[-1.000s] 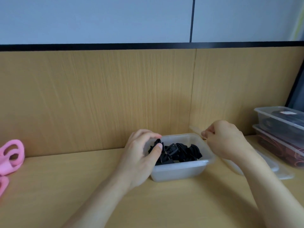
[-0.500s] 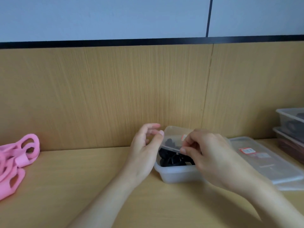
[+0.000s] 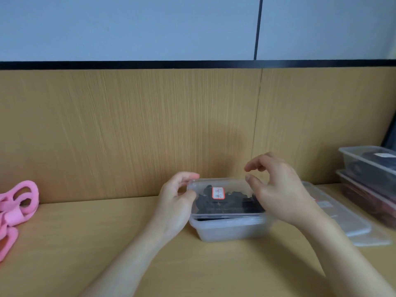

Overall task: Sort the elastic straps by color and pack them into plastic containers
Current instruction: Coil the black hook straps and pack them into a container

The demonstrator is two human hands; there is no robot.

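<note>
Gripping the left end of a clear lid (image 3: 225,215), the left hand (image 3: 177,200) has its thumb on the lid's top surface and its fingers curled round the far left corner. The right hand (image 3: 278,189) is over the lid's right end, fingers loosely curled and raised, thumb and forefinger apart with nothing between them. The thumb tip is at the lid's far right corner. Whether the palm presses on the lid cannot be determined.

The lid sits on top of a translucent rectangular container (image 3: 231,232), roughly level. Whether it is sealed all round cannot be told. A white label (image 3: 218,193) with a red border is on the lid, left of centre. Black straps (image 3: 203,203) are visible through the lid, inside the container.

The container stands on the wooden worktop (image 3: 85,243), close to the wooden back panel (image 3: 128,129). Just beside it on the right, partly behind the right forearm, lie flat spare lids (image 3: 351,226). Further right, at the frame edge, are two stacked containers (image 3: 364,166), both lidded, the upper with dark contents, the lower with reddish contents. Well apart, at the far left edge of the worktop, lie pink straps (image 3: 17,202), loose and uncontained.
</note>
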